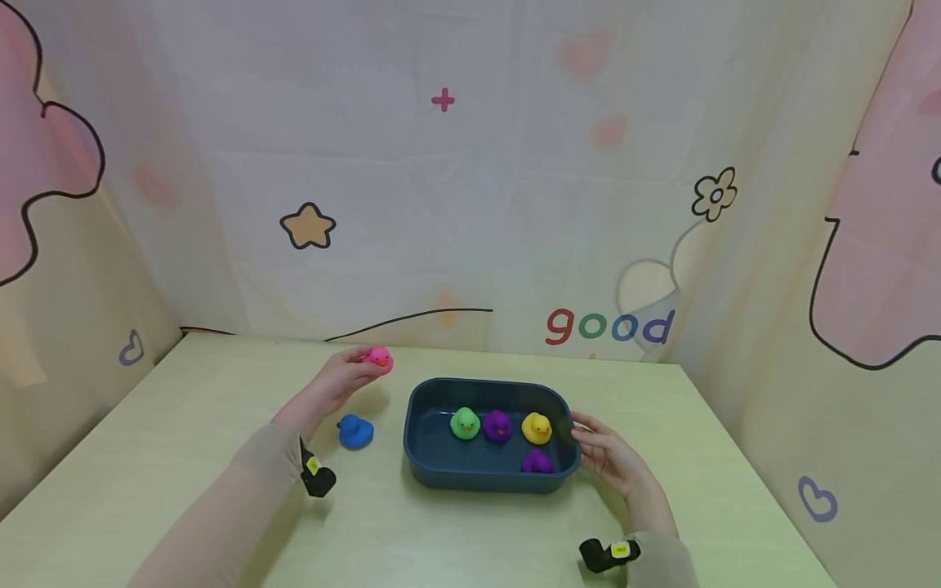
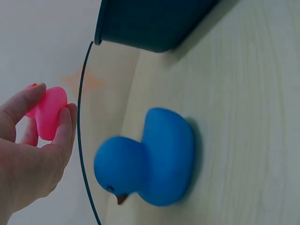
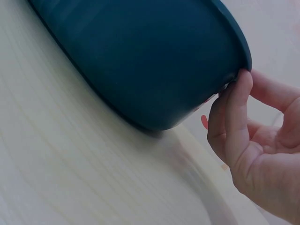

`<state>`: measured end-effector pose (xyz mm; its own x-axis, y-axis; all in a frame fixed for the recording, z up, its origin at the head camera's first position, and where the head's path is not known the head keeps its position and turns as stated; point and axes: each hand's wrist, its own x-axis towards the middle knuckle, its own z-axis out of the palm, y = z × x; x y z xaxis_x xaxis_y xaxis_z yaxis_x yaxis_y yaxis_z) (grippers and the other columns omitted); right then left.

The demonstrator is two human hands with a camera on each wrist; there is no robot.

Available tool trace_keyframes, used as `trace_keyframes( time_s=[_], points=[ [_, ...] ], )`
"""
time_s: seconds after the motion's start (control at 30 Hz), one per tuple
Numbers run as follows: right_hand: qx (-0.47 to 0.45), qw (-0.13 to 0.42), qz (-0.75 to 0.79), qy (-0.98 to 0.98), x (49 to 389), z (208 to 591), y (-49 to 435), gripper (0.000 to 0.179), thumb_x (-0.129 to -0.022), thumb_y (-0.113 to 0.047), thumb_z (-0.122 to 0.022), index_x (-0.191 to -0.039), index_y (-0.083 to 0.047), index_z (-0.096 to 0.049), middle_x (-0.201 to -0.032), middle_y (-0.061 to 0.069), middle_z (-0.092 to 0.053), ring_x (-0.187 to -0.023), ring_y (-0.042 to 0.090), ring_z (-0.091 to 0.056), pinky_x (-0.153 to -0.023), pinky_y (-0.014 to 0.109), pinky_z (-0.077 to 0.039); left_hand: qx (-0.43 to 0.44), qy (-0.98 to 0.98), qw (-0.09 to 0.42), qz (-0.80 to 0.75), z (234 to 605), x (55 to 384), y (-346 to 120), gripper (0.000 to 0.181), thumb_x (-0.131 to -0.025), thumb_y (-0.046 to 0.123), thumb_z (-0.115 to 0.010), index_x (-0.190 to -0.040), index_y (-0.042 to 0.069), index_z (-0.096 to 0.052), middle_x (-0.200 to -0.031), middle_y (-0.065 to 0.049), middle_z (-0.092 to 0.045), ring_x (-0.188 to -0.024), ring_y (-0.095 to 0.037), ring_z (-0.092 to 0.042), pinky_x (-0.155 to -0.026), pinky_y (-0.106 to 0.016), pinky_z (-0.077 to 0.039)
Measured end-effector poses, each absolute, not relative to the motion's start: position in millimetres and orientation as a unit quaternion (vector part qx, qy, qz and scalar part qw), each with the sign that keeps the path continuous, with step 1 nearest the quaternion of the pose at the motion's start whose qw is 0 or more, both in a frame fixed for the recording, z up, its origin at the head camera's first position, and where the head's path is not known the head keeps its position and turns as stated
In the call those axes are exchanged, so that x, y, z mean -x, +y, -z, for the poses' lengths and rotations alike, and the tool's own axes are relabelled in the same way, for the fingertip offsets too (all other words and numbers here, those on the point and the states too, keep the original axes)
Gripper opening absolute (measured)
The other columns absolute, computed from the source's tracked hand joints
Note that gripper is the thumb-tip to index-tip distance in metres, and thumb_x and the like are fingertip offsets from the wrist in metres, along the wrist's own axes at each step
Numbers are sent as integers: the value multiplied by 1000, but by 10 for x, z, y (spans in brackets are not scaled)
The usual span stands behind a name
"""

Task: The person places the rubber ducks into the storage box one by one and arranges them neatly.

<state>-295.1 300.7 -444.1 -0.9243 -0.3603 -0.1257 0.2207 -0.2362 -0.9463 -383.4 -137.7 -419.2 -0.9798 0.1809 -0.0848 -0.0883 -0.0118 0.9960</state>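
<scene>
My left hand (image 1: 340,382) pinches a pink rubber duck (image 1: 379,359) between thumb and fingers, lifted above the table; the left wrist view shows the pink duck (image 2: 50,112) from another side. Below that hand a blue rubber duck (image 1: 356,432) sits on the table, large in the left wrist view. In the middle stands a dark blue-green bin (image 1: 485,480). It contains a green duck (image 1: 465,424), a purple duck (image 1: 497,426), a yellow duck (image 1: 537,428) and another purple duck (image 1: 538,462), partly hidden by the near rim. My right hand (image 1: 613,461) touches the bin's right end with its fingertips.
The pale wooden table (image 1: 353,531) meets a printed cloth backdrop (image 1: 456,229) behind and at both sides. A black wrist camera (image 1: 318,475) sits on the left sleeve, another wrist camera (image 1: 607,555) on the right.
</scene>
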Motion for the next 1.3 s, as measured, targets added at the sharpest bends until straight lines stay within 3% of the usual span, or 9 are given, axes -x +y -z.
trace_keyframes(
  time_s=[0.27,0.63,1.07,1.3],
  points=[
    [56,183,783,592,2948,4441,3007,51,-101,-2,-43,-147,4,-22,-103,-4,-66,-86,4,-67,-76,17,-55,-60,679,106,-724,3984,3726,-1148,59,-96,0,-55,-148,-9,-29,-146,-29,-36,-105,-13,-59,-107,-36,-39],
    [55,184,784,590,2967,4482,3018,49,-102,-3,-42,-147,2,-23,-103,-5,-66,-87,4,-67,-76,17,-55,-100,689,132,-705,3814,3564,-784,58,-95,1,-57,-147,-8,-33,-144,-26,-40,-123,-30,-52,-109,-37,-41],
    [54,182,784,591,2971,4486,3015,44,-102,-3,-42,-144,-1,-29,-103,-4,-66,-86,5,-68,-75,17,-55,-113,697,174,-687,3949,3423,-394,54,-91,2,-64,-140,-5,-44,-133,-21,-51,-115,-26,-58,-108,-41,-43],
    [53,183,783,593,2978,4486,3016,51,-102,-4,-43,-148,2,-22,-103,-4,-66,-85,5,-67,-75,17,-55,-127,706,198,-668,4059,3289,-166,48,-88,1,-68,-133,-4,-52,-125,-18,-58,-107,-22,-59,-104,-40,-48]
  ],
)
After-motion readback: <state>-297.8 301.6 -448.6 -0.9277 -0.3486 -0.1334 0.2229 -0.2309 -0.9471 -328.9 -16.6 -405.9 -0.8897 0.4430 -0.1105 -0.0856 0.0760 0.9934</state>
